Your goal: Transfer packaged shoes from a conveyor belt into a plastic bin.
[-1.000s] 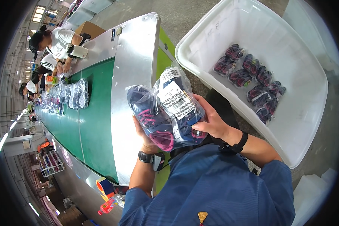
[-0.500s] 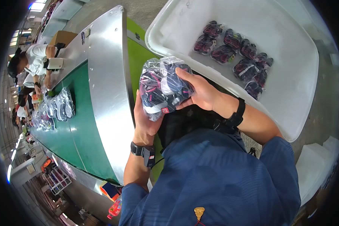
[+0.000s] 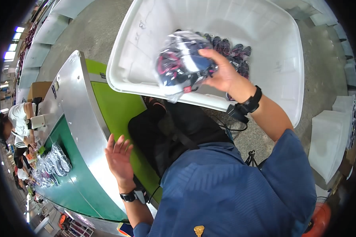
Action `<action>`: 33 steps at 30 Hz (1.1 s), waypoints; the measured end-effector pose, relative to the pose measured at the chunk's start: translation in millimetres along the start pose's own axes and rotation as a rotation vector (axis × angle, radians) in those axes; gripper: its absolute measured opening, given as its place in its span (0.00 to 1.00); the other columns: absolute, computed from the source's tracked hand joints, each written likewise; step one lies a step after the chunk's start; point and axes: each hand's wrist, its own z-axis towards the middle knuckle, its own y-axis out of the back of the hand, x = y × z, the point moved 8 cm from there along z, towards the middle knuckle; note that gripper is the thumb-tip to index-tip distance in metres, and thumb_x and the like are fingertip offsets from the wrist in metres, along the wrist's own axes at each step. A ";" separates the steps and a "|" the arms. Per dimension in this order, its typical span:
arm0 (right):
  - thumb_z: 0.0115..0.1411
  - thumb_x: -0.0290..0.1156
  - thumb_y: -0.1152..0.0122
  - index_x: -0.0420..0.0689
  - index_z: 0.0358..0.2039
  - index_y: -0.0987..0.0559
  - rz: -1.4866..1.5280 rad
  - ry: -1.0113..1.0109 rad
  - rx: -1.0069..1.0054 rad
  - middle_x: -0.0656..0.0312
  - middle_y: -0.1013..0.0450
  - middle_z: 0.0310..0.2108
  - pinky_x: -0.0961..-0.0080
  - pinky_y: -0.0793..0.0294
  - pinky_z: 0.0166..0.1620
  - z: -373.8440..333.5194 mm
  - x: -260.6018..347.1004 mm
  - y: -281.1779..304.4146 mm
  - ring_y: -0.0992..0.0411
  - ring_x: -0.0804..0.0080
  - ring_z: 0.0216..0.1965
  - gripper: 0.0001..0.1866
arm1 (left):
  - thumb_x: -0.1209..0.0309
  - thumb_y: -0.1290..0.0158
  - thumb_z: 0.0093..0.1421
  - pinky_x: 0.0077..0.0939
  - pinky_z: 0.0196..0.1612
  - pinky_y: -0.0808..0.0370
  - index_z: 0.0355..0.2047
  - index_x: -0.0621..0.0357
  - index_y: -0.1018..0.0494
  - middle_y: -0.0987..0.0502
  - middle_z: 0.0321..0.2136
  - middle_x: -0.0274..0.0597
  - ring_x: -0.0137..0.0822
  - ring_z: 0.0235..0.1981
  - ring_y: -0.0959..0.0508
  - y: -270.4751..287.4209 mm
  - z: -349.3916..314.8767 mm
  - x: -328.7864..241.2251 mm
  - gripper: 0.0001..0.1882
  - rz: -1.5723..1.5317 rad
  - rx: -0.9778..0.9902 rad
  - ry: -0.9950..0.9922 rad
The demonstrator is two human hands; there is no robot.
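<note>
My right hand (image 3: 224, 74) grips a clear plastic bag of dark navy shoes (image 3: 177, 67) with pink and white parts, slightly blurred by motion. The thumb lies on top of the bag, which hangs over the near rim of a big white plastic bin (image 3: 146, 89). Inside the bin, partly hidden by the held bag and my hand, lie several similar bagged shoes (image 3: 226, 46). My left hand (image 3: 119, 160) is off the bag, fingers spread and holding nothing, above the metal edge of the conveyor table.
On the left runs a green conveyor belt (image 3: 83, 173) with a metal end plate (image 3: 77, 91) and more bagged shoes (image 3: 57, 160). A person in white (image 3: 19, 116) works beside it. White bins (image 3: 330, 144) and a red fan (image 3: 320, 217) stand on the right.
My left hand has let go of the bagged shoes and drawn back toward the conveyor. My right hand alone now carries them over the bin's rim. My view has turned toward the bin.
</note>
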 end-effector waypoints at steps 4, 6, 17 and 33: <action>0.63 0.42 0.33 0.49 0.56 0.23 -0.093 0.042 -0.093 0.63 0.24 0.53 0.39 0.26 0.59 6.8 27.1 94.8 0.26 0.62 0.56 0.23 | 0.46 0.60 0.75 0.39 0.58 0.25 0.68 0.57 0.37 0.21 0.53 0.46 0.40 0.51 0.21 48.0 -17.3 -3.6 0.32 -0.057 -0.166 -0.068; 0.63 0.42 0.33 0.47 0.56 0.24 -0.232 -0.003 -0.240 0.61 0.25 0.53 0.40 0.24 0.56 6.6 24.9 165.3 0.25 0.60 0.54 0.24 | 0.47 0.59 0.75 0.38 0.57 0.24 0.66 0.59 0.36 0.21 0.50 0.46 0.40 0.49 0.21 53.6 -23.3 -5.4 0.31 -0.081 -0.225 -0.086; 0.63 0.45 0.35 0.36 0.66 0.35 -1.019 -0.187 -0.658 0.46 0.31 0.60 0.51 0.17 0.46 -27.9 57.3 314.0 0.26 0.50 0.54 0.38 | 0.48 0.59 0.76 0.35 0.53 0.22 0.64 0.61 0.35 0.22 0.48 0.46 0.38 0.46 0.21 49.6 -22.6 -15.3 0.30 -0.012 -0.217 -0.067; 0.63 0.39 0.35 0.40 0.60 0.28 -1.579 0.479 0.281 0.45 0.26 0.50 0.56 0.27 0.56 45.8 -88.7 0.3 0.26 0.48 0.53 0.28 | 0.57 0.56 0.73 0.35 0.55 0.24 0.65 0.61 0.33 0.21 0.48 0.42 0.38 0.49 0.21 110.4 -25.3 -83.4 0.27 0.176 -0.331 -0.070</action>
